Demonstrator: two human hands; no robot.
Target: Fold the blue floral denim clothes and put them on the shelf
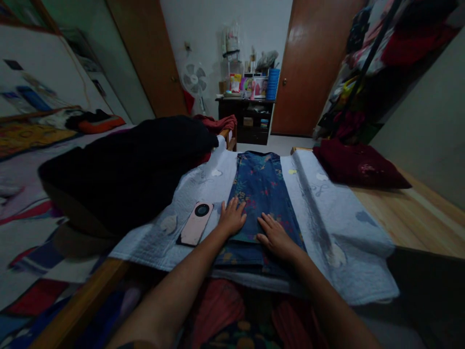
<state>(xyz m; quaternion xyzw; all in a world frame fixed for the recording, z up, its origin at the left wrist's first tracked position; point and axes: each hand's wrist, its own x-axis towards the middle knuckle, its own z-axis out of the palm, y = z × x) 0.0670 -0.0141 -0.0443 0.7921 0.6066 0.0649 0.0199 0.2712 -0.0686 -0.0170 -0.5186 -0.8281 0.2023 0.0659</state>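
Note:
A dark blue floral garment (260,186), folded into a long narrow shape, lies on a pale grey-blue quilted cloth (312,213). My left hand (231,218) rests flat on its left edge, fingers spread. On the right part of the fabric lies my right hand (276,235), palm down with the fingers apart. Neither hand grips anything. Beside my left hand, a pink phone (196,225) with a round black camera lies face down on the cloth. At the near end, a lower layer of the garment sticks out below the upper one.
A black piece of clothing (134,169) is heaped on the left. To the right, a folded maroon garment (359,164) sits at the wooden surface (417,218). Farther back stand a white fan (194,78) and a dark cabinet (245,120). Clothes hang at upper right.

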